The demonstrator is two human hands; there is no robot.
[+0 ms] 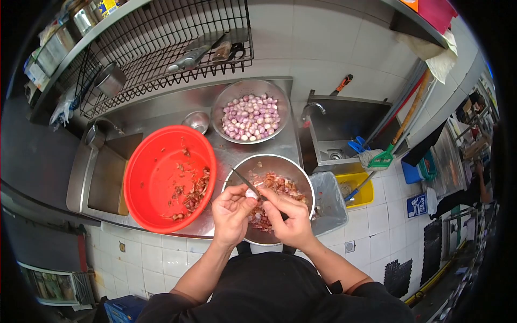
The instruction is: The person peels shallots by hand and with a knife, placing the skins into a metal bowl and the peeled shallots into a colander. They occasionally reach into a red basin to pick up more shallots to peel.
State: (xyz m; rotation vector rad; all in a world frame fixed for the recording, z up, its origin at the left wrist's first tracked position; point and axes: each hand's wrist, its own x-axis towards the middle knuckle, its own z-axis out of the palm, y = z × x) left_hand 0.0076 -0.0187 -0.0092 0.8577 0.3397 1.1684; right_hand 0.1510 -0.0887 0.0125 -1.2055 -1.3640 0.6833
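Between the fingers of my left hand (231, 215) is a pale shallot (251, 194). My right hand (288, 215) grips a knife (240, 176), its dark blade lying close against the shallot and pointing up to the left. Both hands are over a steel bowl (308, 185) that holds shallot skins and reddish shallots (280, 185). To the left stands a red plastic basin (156, 172) with skins and a few unpeeled shallots (196, 196) along its right side. Beyond the hands sits another steel bowl (218, 110), full of peeled shallots (250, 117). The knife's handle is mostly hidden in my right hand.
A small metal bowl (196, 121) stands behind the basin. Sinks lie at left (107, 180) and right (344, 132). A wire rack (161, 54) hangs above. A bag-lined bin (329, 202), a yellow bucket (363, 192) and a mop are at right. A person works far right.
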